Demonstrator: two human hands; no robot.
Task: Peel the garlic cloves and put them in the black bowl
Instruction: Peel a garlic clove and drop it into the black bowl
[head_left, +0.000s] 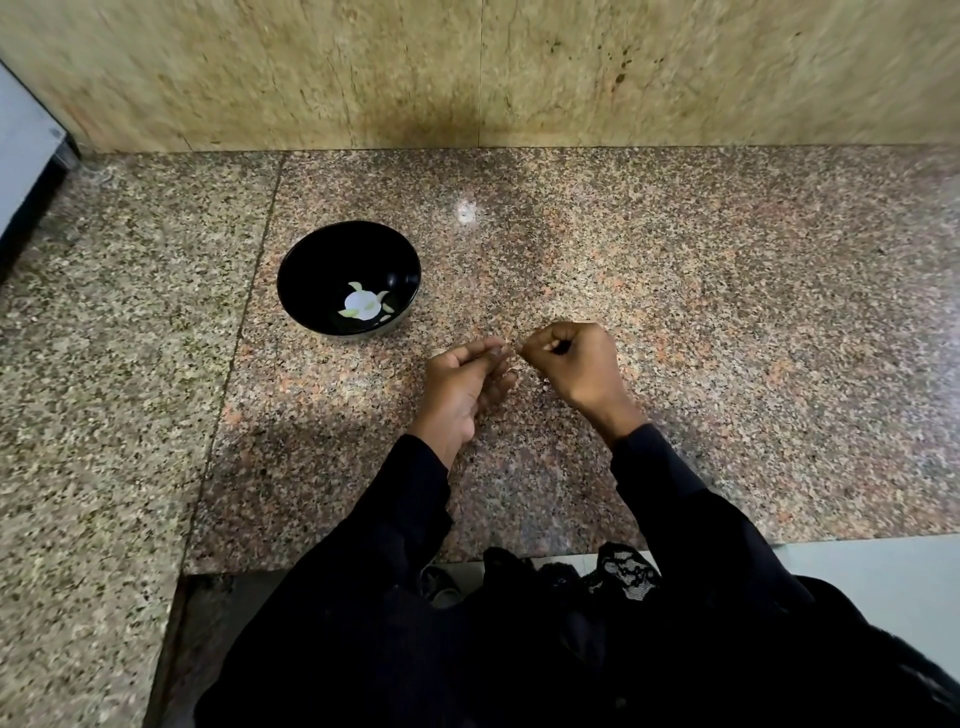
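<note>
The counter (675, 312) carries the bowl (348, 279), which sits up and to the left of both hands — nearer the left hand (464, 384). That hand pinches a small clove (497, 352) at its fingertips; its long axis is too small to tell. The right hand (576, 364), fingers curled, nips at the clove's right end, seemingly pulling skin. Pale peeled cloves (363, 304) already lie in the bowl — so the drop likely goes leftward.
</note>
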